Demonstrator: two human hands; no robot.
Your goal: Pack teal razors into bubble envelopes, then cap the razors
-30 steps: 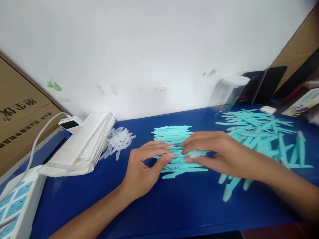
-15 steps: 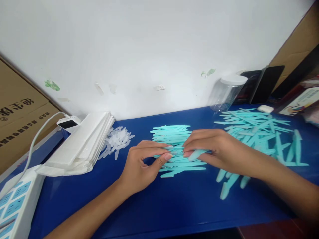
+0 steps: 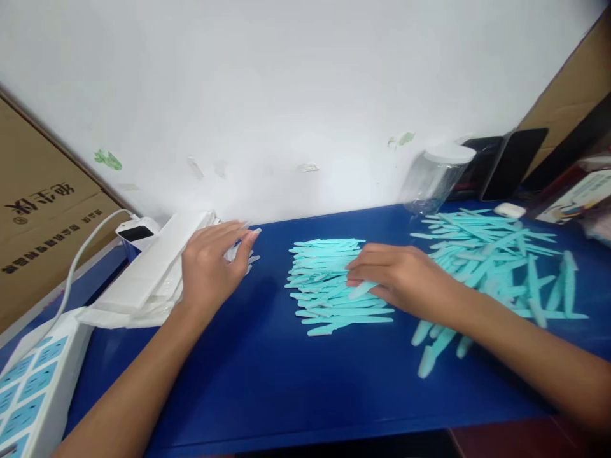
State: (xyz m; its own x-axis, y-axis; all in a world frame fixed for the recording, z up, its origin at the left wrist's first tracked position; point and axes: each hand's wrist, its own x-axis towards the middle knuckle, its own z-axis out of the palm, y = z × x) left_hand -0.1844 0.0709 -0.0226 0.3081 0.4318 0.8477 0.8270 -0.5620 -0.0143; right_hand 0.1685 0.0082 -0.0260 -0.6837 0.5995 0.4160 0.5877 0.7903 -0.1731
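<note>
Slim turquoise eyebrow razors (image 3: 321, 281) are lying in a neat row mid-table. The right hand (image 3: 400, 277) is pinching one razor (image 3: 363, 290) at the row's edge; the left hand (image 3: 212, 261) is arching over translucent caps (image 3: 232, 252), its grip unclear. The blue table (image 3: 267, 381) is gleaming beneath a scuffed white wall (image 3: 286, 95).

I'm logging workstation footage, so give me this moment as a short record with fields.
left hand: over small clear pieces; grip unclear
right hand: holding a teal stick, beside the row of teal sticks
loose teal pile: jumbled, right of the row
white packets: stacked, far left
jar: clear, white-lidded, near the wall
surface: blue table
</note>
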